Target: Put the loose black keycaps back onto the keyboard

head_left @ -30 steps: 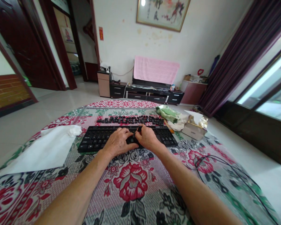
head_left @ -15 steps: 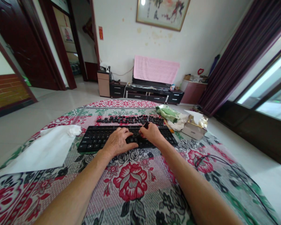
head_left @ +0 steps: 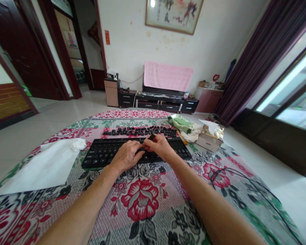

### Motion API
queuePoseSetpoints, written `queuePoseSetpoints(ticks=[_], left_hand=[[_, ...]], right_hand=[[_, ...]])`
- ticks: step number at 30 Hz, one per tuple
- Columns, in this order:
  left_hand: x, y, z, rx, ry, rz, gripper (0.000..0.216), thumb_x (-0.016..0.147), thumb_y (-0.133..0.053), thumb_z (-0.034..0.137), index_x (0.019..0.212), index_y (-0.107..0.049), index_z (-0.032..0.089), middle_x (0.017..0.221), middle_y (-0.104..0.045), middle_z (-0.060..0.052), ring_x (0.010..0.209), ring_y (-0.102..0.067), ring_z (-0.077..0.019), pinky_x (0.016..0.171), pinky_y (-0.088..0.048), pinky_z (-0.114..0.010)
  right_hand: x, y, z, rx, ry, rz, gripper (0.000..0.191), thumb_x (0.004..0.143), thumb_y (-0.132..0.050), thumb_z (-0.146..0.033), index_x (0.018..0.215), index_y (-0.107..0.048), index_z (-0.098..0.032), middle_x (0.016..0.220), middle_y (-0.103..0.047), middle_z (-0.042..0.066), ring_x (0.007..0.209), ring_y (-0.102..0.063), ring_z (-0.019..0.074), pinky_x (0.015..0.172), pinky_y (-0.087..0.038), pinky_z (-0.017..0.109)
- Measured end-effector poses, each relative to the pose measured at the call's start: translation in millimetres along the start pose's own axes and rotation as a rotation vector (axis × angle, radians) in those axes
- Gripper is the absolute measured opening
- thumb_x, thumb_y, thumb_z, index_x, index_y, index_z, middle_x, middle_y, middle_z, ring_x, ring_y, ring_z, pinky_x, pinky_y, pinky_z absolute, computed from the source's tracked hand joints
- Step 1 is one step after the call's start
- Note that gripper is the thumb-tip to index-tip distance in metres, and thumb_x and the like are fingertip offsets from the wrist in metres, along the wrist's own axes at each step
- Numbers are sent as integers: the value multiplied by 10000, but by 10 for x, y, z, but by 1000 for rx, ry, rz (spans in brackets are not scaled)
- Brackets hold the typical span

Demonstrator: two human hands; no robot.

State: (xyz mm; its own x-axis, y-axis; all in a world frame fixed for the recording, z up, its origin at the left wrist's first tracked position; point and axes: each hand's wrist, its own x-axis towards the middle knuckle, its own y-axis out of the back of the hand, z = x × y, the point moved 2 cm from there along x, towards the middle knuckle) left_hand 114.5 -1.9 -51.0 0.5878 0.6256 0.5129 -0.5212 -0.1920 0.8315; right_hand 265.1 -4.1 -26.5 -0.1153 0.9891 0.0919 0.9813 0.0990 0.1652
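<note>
A black keyboard (head_left: 99, 153) lies across the patterned tablecloth in front of me. My left hand (head_left: 127, 153) rests over its middle, thumb apart from the bent fingers, with nothing visible in it. Close beside it, my right hand (head_left: 159, 147) pinches a small tool with a black handle (head_left: 151, 137); its lower end is hidden by my fingers at the keys. The fingertips of both hands nearly meet. Just behind the keyboard, many loose black keycaps (head_left: 140, 130) are strewn in a long band.
White cloth or paper (head_left: 46, 166) lies at the left. To the right stand a tissue box (head_left: 209, 140) and a crumpled green-and-white packet (head_left: 181, 123). A black cable (head_left: 247, 177) loops over the tablecloth (head_left: 142, 200) at the right.
My right hand has moved left along the keyboard with the black-handled tool, closer to my left hand. My left hand has stayed over the keys, shifting slightly left in view with the camera.
</note>
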Motion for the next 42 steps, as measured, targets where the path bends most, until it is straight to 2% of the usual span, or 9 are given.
queuePoseSetpoints(ticks=[5,10,14,18,21,25,34,39,42], left_hand=[[-3,-6,8,27,-27,-25,223,887,-456,312,971,-615,180,979,-626,-66,932,-542,-204,820,-465,-350],[-2,-24,12,49,-50,-31,221,893,-432,272,986,-606,171,966,-624,-75,932,-531,-207,829,-460,-351],[0,-31,3,43,-35,13,212,885,-444,260,983,-606,163,979,-628,-83,935,-540,-209,834,-460,-352],[5,-14,-19,-4,29,134,233,862,-493,242,1039,-598,133,981,-644,-89,921,-556,-206,830,-468,-340],[7,-11,-14,-19,25,186,215,851,-506,210,1015,-614,122,951,-655,-85,878,-564,-202,807,-478,-333],[4,-21,-11,2,4,213,199,832,-520,177,989,-627,118,907,-662,-83,835,-571,-203,767,-488,-327],[19,-19,1,-29,-41,298,211,836,-494,149,1003,-623,150,921,-664,-73,845,-581,-191,775,-494,-317],[19,-18,17,-65,-28,265,283,815,-531,157,1092,-587,157,952,-658,-72,871,-579,-191,804,-494,-328],[10,-21,25,-84,49,268,449,805,-558,178,1247,-480,168,936,-646,-62,877,-575,-191,825,-489,-344]], right_hand=[[26,27,116,119,-104,55,130,747,-576,-269,691,-581,-153,659,-626,3,537,-559,65,513,-468,168],[24,5,138,200,-220,-55,124,737,-527,-223,659,-578,-141,633,-610,13,519,-557,74,521,-485,190],[34,23,103,221,-173,31,136,718,-502,-238,605,-488,-163,546,-542,-11,494,-535,86,461,-437,182],[13,37,71,58,-185,54,140,718,-506,-292,638,-472,-182,469,-424,-61,393,-354,57,350,-225,162],[-4,-4,82,-147,-119,-7,176,668,-603,-340,684,-558,-170,506,-424,-63,455,-361,58,409,-261,175],[3,-49,110,-296,-36,28,217,627,-662,-358,640,-591,-153,568,-473,-44,536,-394,63,498,-316,190],[-60,-4,44,-24,-263,-78,219,655,-674,-360,717,-580,-172,481,-435,-69,416,-340,48,372,-193,180],[-15,24,41,-198,-149,-35,173,658,-667,-319,702,-616,-160,485,-452,-66,436,-370,54,419,-271,189],[128,277,27,-385,11,101,174,662,-647,-313,732,-656,-154,576,-550,-34,532,-463,81,519,-355,205]])
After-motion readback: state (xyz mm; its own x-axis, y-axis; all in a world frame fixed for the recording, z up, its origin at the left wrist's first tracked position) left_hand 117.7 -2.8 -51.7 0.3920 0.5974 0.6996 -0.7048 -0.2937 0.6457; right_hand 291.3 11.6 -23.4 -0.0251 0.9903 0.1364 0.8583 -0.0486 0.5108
